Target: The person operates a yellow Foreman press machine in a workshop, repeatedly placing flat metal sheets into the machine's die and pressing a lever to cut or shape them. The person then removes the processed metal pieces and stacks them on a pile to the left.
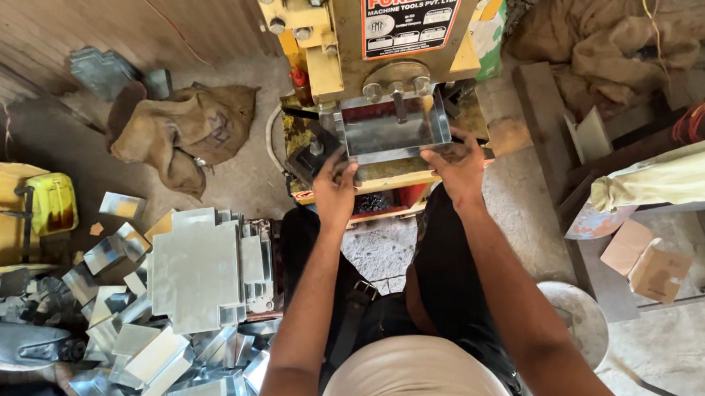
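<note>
While both hands grip its near edge, the shiny folded sheet-metal tray sits on the bed of the yellow press machine, its long axis running nine to three. The left hand pinches the seven-o'clock corner, the right hand the five-o'clock corner. Flat cut metal blanks lie stacked at eight o'clock.

Head view, as I see it: my left hand and right hand grip the near edge of a bent sheet-metal tray seated in the yellow press machine. Stack of flat cut metal blanks at my left, over loose offcuts. Burlap sack on the floor. Cardboard box at right.
</note>
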